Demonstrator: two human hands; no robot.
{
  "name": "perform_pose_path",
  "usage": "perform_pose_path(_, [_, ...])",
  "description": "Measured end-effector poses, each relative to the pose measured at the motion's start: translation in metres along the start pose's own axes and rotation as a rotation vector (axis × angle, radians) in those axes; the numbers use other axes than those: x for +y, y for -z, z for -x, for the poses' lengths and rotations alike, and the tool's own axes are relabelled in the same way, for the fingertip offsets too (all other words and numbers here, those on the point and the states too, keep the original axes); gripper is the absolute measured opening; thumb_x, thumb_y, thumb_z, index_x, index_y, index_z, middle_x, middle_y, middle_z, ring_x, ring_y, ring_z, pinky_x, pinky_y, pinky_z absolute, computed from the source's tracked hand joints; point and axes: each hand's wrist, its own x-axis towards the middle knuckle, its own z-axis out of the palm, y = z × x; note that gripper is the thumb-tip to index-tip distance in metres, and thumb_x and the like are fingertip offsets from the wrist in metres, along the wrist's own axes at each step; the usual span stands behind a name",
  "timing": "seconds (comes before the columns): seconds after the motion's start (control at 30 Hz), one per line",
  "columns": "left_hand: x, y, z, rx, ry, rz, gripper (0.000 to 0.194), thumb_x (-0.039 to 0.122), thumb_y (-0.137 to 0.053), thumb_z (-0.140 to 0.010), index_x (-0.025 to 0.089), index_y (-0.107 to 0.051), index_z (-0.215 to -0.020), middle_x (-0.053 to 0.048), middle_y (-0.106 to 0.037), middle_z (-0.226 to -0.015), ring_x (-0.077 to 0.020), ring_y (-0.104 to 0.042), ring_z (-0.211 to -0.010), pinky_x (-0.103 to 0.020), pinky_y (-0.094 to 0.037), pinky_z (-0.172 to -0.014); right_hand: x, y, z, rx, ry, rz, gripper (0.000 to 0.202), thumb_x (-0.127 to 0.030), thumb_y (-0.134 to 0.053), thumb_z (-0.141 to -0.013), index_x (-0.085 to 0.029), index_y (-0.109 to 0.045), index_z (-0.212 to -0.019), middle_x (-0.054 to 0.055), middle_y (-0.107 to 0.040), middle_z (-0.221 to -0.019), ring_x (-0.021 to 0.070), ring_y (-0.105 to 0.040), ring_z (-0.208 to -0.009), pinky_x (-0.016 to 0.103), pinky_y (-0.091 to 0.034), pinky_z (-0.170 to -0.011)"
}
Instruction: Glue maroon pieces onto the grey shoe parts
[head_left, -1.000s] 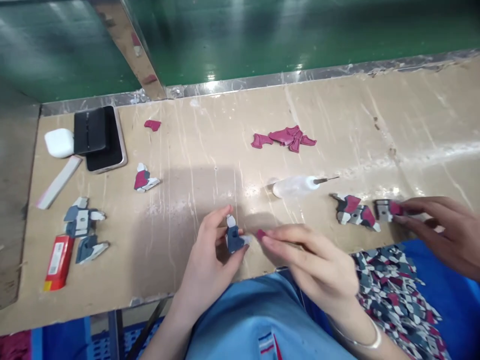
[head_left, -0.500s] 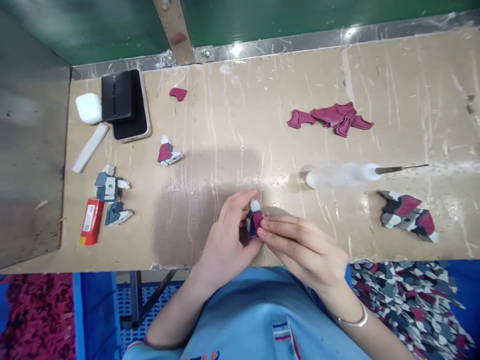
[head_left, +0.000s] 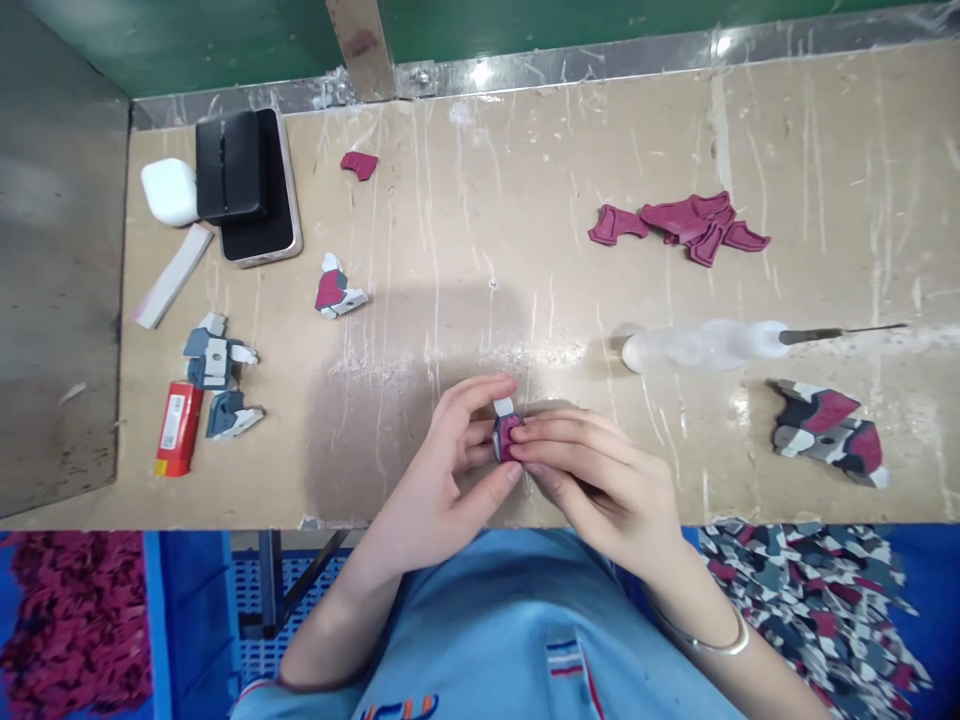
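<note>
Between my hands, close to the table's front edge, is a small moulded piece (head_left: 504,434) in dark blue, white and maroon. My left hand (head_left: 457,470) grips it from the left, thumb below and fingers curled behind. The fingertips of my right hand (head_left: 600,475) press on its maroon face from the right and hide part of it. Up and to the left lies a similar maroon, white and grey piece (head_left: 336,288). A lone maroon part (head_left: 360,165) is farther back, and a cluster of flat maroon parts (head_left: 686,222) lies at the back right.
A clear bottle with a needle tip (head_left: 705,346) lies right of centre, near assembled pieces (head_left: 829,432). At left are grey-white pieces (head_left: 217,362), a red lighter (head_left: 178,430), a phone (head_left: 259,240), a black box (head_left: 231,168) and a white case (head_left: 169,192). Bins of parts stand below the table.
My right fingers have shifted slightly across the piece, and its maroon face now shows turned more towards me. My left thumb has moved up beside it. The camera view has shifted a little.
</note>
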Motion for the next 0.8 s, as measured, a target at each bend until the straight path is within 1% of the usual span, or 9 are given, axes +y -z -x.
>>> perform_pose_path(0.07, [0.001,0.001,0.000,0.051,0.011,0.055,0.045,0.017,-0.073,-0.101,0.029,-0.061,-0.142,-0.012,-0.055,-0.162,-0.0225,-0.079,-0.124,-0.033,-0.069,-0.103,0.000,-0.001,0.003,-0.004,-0.066,-0.070,0.029,-0.005,-0.067,-0.101,-0.026,-0.074,-0.120,0.003,-0.086,-0.113,0.0215,-0.082,-0.111,0.037,-0.071,-0.099])
perform_pose_path(0.2, [0.001,0.004,-0.001,0.111,0.036,0.134,0.048,0.018,-0.080,-0.095,0.028,-0.065,-0.140,-0.011,-0.070,-0.150,-0.0222,-0.084,-0.109,-0.032,-0.072,-0.094,0.000,-0.005,0.010,0.060,-0.225,-0.160,0.030,-0.014,-0.075,-0.101,-0.030,-0.070,-0.126,0.004,-0.085,-0.118,0.0231,-0.083,-0.113,0.037,-0.072,-0.092])
perform_pose_path(0.33, [0.002,0.006,-0.002,0.067,0.044,0.182,0.048,0.017,-0.081,-0.095,0.028,-0.069,-0.140,-0.007,-0.081,-0.124,-0.0204,-0.085,-0.101,-0.030,-0.072,-0.092,-0.002,-0.007,0.010,0.103,-0.217,-0.108,0.029,-0.012,-0.078,-0.099,-0.029,-0.071,-0.121,0.003,-0.085,-0.106,0.0223,-0.084,-0.102,0.034,-0.073,-0.087])
perform_pose_path(0.4, [0.003,0.006,-0.003,0.073,0.042,0.173,0.045,0.016,-0.080,-0.095,0.028,-0.072,-0.138,-0.007,-0.079,-0.130,-0.0200,-0.085,-0.103,-0.029,-0.072,-0.092,-0.003,-0.007,0.007,0.094,-0.192,-0.101,0.030,-0.007,-0.075,-0.098,-0.029,-0.070,-0.118,0.003,-0.085,-0.104,0.0228,-0.085,-0.100,0.035,-0.073,-0.086])
perform_pose_path(0.53, [0.002,0.008,-0.003,0.106,0.024,0.117,0.039,0.020,-0.082,-0.094,0.026,-0.078,-0.132,-0.010,-0.066,-0.157,-0.0224,-0.083,-0.112,-0.031,-0.072,-0.095,-0.001,-0.009,0.004,0.107,-0.158,-0.118,0.029,-0.004,-0.073,-0.096,-0.028,-0.069,-0.112,0.003,-0.085,-0.101,0.0235,-0.085,-0.097,0.037,-0.074,-0.082])
perform_pose_path(0.6, [0.002,0.008,-0.002,0.085,0.029,0.119,0.040,0.021,-0.082,-0.095,0.027,-0.077,-0.134,-0.010,-0.064,-0.160,-0.0232,-0.083,-0.115,-0.032,-0.071,-0.098,0.000,-0.010,0.004,0.140,-0.165,-0.143,0.028,-0.006,-0.075,-0.096,-0.028,-0.070,-0.112,0.003,-0.085,-0.101,0.0232,-0.084,-0.097,0.038,-0.074,-0.084])
perform_pose_path(0.7, [0.004,0.008,-0.001,0.049,0.027,0.163,0.051,0.028,-0.085,-0.096,0.031,-0.072,-0.145,-0.010,-0.062,-0.164,-0.0235,-0.083,-0.115,-0.033,-0.072,-0.097,-0.001,-0.012,0.005,0.203,-0.155,-0.177,0.030,-0.005,-0.077,-0.095,-0.028,-0.071,-0.111,0.002,-0.085,-0.100,0.0235,-0.084,-0.099,0.041,-0.073,-0.089])
perform_pose_path(0.77, [0.006,0.006,0.000,0.077,0.016,0.161,0.053,0.037,-0.087,-0.096,0.032,-0.070,-0.146,-0.010,-0.069,-0.158,-0.0241,-0.084,-0.113,-0.033,-0.073,-0.094,-0.004,-0.013,0.006,0.250,-0.116,-0.158,0.031,-0.002,-0.077,-0.093,-0.029,-0.071,-0.109,0.002,-0.085,-0.099,0.0242,-0.084,-0.097,0.042,-0.074,-0.086])
perform_pose_path(0.8, [0.007,0.005,0.000,0.103,0.014,0.141,0.050,0.041,-0.087,-0.096,0.030,-0.072,-0.142,-0.010,-0.075,-0.150,-0.0244,-0.085,-0.111,-0.033,-0.073,-0.092,-0.005,-0.014,0.006,0.271,-0.097,-0.136,0.032,-0.002,-0.077,-0.092,-0.029,-0.071,-0.108,0.002,-0.085,-0.098,0.0244,-0.084,-0.094,0.042,-0.074,-0.083])
